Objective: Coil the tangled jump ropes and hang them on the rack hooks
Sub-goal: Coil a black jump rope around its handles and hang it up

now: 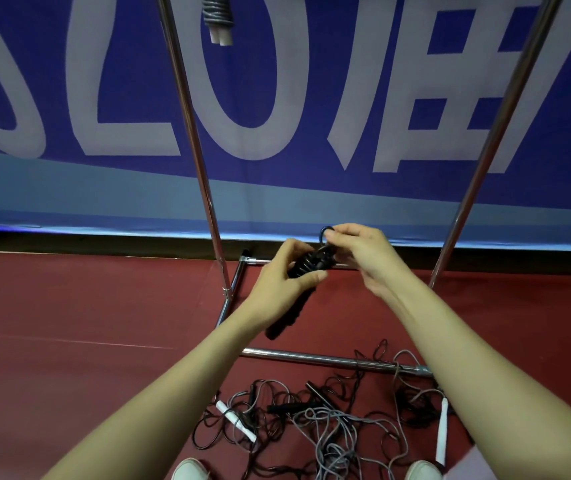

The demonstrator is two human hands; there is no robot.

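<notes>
My left hand (282,282) grips a black jump rope (306,268) wound tightly around its black handles, which stick out below the fist. My right hand (356,252) pinches a small loop of the same rope at the top of the bundle. Both hands are in front of the metal rack (190,126). A coiled grey rope with white handles (217,19) hangs at the top of the view. On the floor lies a tangled pile of black and grey ropes (315,420) with white and black handles.
The rack's two slanted chrome uprights and its low base bar (311,358) stand on a red floor. A blue banner (277,98) with large pale letters hangs behind. My white shoes (190,471) show at the bottom edge beside the pile.
</notes>
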